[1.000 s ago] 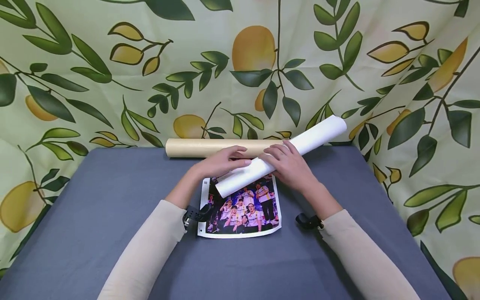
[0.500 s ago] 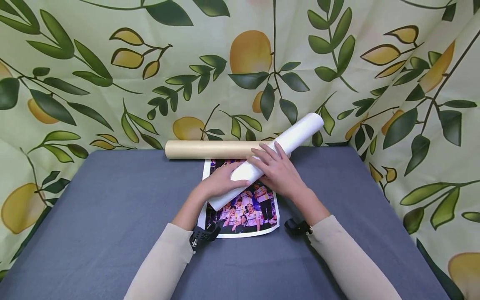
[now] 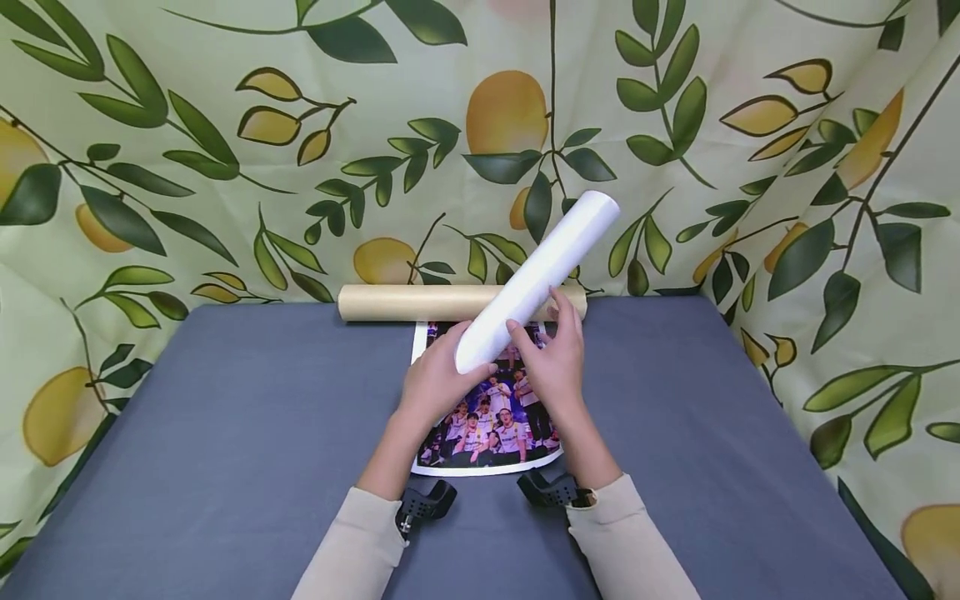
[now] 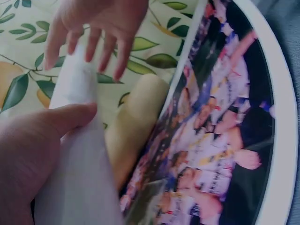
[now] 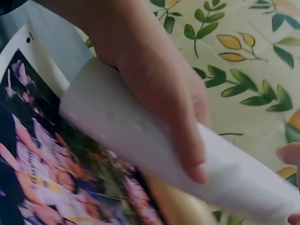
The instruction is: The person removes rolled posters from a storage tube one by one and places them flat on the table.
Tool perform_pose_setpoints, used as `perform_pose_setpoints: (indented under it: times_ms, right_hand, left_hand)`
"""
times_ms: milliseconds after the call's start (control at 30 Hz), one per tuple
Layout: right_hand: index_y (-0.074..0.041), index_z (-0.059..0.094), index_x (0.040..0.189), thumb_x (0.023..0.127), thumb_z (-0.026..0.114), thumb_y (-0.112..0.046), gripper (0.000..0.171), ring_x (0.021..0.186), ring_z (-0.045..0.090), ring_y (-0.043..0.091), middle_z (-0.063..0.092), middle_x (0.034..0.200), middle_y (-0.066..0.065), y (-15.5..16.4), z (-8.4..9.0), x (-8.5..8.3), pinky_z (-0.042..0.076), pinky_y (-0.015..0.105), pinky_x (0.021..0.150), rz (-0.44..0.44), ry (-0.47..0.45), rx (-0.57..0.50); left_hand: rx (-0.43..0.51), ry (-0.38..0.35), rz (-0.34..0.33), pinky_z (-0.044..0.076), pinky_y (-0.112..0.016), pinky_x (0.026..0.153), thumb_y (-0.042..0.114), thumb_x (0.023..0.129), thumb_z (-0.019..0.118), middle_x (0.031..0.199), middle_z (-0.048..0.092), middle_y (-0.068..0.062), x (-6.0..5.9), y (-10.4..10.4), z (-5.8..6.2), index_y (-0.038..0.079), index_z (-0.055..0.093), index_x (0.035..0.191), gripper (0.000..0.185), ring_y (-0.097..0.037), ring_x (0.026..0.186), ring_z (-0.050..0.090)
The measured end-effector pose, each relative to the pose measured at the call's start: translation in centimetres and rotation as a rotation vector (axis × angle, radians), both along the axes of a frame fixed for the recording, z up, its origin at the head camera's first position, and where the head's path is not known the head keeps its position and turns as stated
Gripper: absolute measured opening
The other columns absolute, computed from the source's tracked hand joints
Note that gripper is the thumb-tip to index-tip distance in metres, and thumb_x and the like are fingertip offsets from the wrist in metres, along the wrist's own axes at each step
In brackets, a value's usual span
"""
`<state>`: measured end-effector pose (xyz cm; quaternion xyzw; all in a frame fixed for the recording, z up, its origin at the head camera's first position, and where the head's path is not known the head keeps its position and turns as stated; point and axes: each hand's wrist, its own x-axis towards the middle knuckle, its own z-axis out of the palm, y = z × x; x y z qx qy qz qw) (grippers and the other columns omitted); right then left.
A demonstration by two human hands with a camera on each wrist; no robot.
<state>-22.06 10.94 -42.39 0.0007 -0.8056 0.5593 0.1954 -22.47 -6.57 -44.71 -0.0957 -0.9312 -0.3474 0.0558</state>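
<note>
My left hand [image 3: 437, 379] grips the lower end of a white paper roll [image 3: 542, 279], its thumb lying along the roll in the left wrist view. The roll is raised and tilted, its far end up and to the right. Close beside it, my right hand [image 3: 557, 362] has its fingers spread, holding nothing; in the left wrist view the fingers [image 4: 108, 51] are straight. Beneath both hands lies a printed group photo poster [image 3: 480, 429] with a white border. Its upper part is partly hidden by the roll and the hands.
A beige roll [image 3: 412, 303] lies crosswise at the back of the grey-blue table [image 3: 247, 450], at the poster's top edge. Behind it hangs a leaf-and-fruit patterned cloth [image 3: 420, 50]. Dark wrist devices [image 3: 427, 502] sit on both wrists.
The white roll has tilted up more steeply, and its upper end has moved left. My right hand has come off the top of the roll to its right side. The left hand still holds the lower end.
</note>
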Motion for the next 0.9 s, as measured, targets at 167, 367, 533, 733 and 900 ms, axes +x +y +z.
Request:
perform_pose_setpoints:
  times_ms: [167,367,533,733,900]
  right_hand:
    - [-0.017,0.022,0.162,0.093,0.074,-0.028,0.087,0.132,0.056,0.036,0.035,0.160,0.015,0.4,-2.1,-1.0,0.055,0.050,0.099,0.021,-0.067,-0.143]
    - [-0.020,0.015,0.163,0.096,0.070,-0.024,0.088,0.117,0.066,0.033,0.041,0.156,0.015,0.8,-3.0,-1.8,0.060,0.047,0.090,0.095,-0.115,-0.346]
    - [-0.019,0.017,0.163,0.095,0.071,-0.023,0.087,0.096,0.071,0.017,0.048,0.147,0.019,1.0,-3.7,-2.1,0.063,0.039,0.075,0.077,-0.157,-0.452]
    - [-0.016,0.016,0.163,0.097,0.067,-0.017,0.083,0.081,0.069,0.007,0.050,0.145,0.021,1.2,-4.6,-2.1,0.063,0.037,0.073,0.073,-0.191,-0.508]
    - [-0.014,0.011,0.164,0.099,0.063,-0.015,0.083,0.081,0.071,0.006,0.050,0.148,0.022,1.8,-5.0,-1.9,0.063,0.034,0.075,0.115,-0.210,-0.540]
  left_hand:
    - [-0.054,0.123,0.028,0.057,-0.050,0.083,0.043,0.083,0.081,0.134,0.065,-0.012,0.0,0.6,-0.8,0.019,0.047,0.149,0.078,-0.031,0.108,0.068]
    - [-0.149,0.238,0.043,0.058,-0.046,0.079,0.042,0.079,0.085,0.123,0.069,-0.014,0.0,0.8,-1.7,0.016,0.048,0.148,0.083,-0.030,0.099,0.070]
    - [-0.203,0.287,0.044,0.057,-0.046,0.081,0.043,0.079,0.086,0.126,0.067,-0.015,0.2,1.2,-2.2,0.014,0.049,0.147,0.083,-0.032,0.099,0.070]
    - [-0.230,0.242,0.028,0.056,-0.046,0.083,0.051,0.080,0.082,0.129,0.065,-0.014,0.3,1.3,-2.4,0.017,0.048,0.148,0.083,-0.032,0.102,0.069]
    - [-0.184,0.159,0.012,0.054,-0.049,0.090,0.056,0.089,0.069,0.135,0.063,-0.013,0.2,1.0,-2.3,0.021,0.049,0.148,0.071,-0.033,0.109,0.067]
